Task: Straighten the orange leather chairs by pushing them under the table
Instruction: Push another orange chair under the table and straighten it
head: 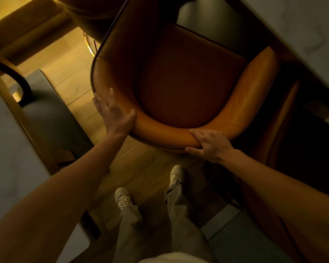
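An orange leather chair (180, 88) with a curved wraparound back fills the middle of the head view, seen from above. My left hand (115, 114) lies flat against the outer left curve of the backrest, thumb hooked over its rim. My right hand (210, 145) grips the rear rim of the backrest, fingers over the top and thumb beneath. The chair's front faces a pale marble-topped table (311, 35) at the upper right. A second orange chair (87, 10) shows partly at the top.
Another pale table (6, 149) with a wooden edge runs along the left, with a grey seat (51, 118) tucked beside it. Below the chair, wooden flooring (70, 76) surrounds my own legs and light shoes. A dark chair back (273, 130) stands right of the orange chair.
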